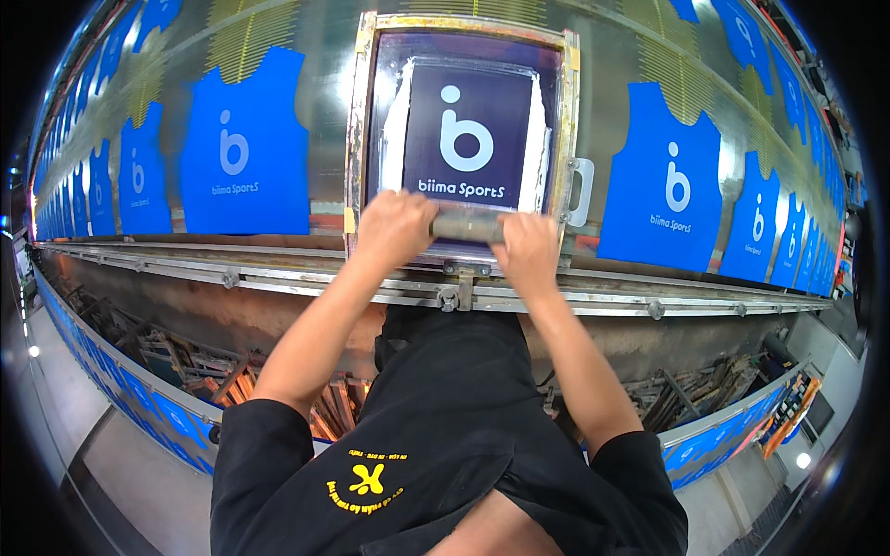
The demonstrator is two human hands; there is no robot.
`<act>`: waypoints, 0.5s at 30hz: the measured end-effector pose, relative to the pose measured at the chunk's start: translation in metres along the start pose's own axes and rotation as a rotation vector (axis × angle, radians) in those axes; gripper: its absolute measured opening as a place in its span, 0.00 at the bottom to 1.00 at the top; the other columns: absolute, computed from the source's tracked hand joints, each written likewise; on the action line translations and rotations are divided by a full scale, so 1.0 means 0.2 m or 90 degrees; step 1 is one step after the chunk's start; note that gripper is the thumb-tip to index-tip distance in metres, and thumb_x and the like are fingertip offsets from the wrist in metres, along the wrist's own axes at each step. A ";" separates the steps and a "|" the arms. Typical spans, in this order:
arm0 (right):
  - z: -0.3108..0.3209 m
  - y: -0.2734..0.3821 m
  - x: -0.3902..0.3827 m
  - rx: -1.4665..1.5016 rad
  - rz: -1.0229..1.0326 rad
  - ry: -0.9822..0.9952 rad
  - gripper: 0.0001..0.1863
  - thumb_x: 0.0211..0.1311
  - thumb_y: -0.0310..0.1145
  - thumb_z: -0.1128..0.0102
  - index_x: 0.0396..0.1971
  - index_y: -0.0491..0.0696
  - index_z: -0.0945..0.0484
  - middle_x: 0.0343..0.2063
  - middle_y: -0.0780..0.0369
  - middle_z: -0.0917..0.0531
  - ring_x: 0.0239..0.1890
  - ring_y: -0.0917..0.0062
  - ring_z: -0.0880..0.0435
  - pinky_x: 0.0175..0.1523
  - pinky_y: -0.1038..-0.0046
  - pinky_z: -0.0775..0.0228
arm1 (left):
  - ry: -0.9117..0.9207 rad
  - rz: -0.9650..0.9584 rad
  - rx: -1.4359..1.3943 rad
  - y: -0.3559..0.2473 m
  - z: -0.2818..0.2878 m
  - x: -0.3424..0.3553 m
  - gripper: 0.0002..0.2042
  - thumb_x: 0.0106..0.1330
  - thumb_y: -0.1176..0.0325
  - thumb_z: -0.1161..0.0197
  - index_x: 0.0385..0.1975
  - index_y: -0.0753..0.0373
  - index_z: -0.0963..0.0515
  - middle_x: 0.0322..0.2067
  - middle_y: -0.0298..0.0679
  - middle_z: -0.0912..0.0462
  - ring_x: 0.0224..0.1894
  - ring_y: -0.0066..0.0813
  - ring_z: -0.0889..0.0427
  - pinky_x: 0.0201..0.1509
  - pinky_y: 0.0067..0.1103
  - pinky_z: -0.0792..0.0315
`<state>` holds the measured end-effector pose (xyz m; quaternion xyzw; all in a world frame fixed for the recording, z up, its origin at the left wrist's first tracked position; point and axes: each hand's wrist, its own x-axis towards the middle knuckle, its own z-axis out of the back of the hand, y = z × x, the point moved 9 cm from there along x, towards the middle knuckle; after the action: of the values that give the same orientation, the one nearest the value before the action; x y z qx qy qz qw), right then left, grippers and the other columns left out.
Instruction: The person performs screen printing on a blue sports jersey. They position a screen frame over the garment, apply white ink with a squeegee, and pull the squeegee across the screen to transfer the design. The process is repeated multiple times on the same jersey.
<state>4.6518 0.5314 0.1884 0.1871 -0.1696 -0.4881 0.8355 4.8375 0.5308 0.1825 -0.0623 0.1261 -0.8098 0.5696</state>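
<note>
In front of me a metal-framed printing screen [362, 120] lies over the table, its dark purple middle showing a pale logo and lettering, with white streaks along both sides. Near the lower end of the screen my left hand [397, 224] and my right hand [528, 243] are closed on the two ends of a grey-brown squeegee bar [464, 224], just below the lettering. A white handle [582, 192] sticks out from the frame's right side. A metal clamp [450, 298] sits on the rail below the frame.
Blue sleeveless garment pieces [243, 111] with pale prints line the long table [324, 185] on both sides. A metal rail [603, 296] runs along the near edge. Behind me, beyond racks of stacked frames [695, 394], another long table with blue pieces [718, 435] runs along either side.
</note>
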 end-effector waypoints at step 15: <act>0.21 -0.02 0.24 0.026 0.053 0.071 0.19 0.50 0.37 0.19 0.41 0.47 0.15 0.35 0.58 0.14 0.41 0.59 0.15 0.50 0.57 0.29 | 0.114 0.013 -0.049 0.05 0.15 0.18 0.21 0.58 0.43 0.24 0.30 0.56 0.16 0.30 0.40 0.13 0.35 0.44 0.11 0.40 0.39 0.19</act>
<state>4.6519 0.4822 0.2278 0.2239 -0.1405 -0.4385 0.8590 4.8417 0.4903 0.2067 -0.0103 0.2083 -0.8006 0.5617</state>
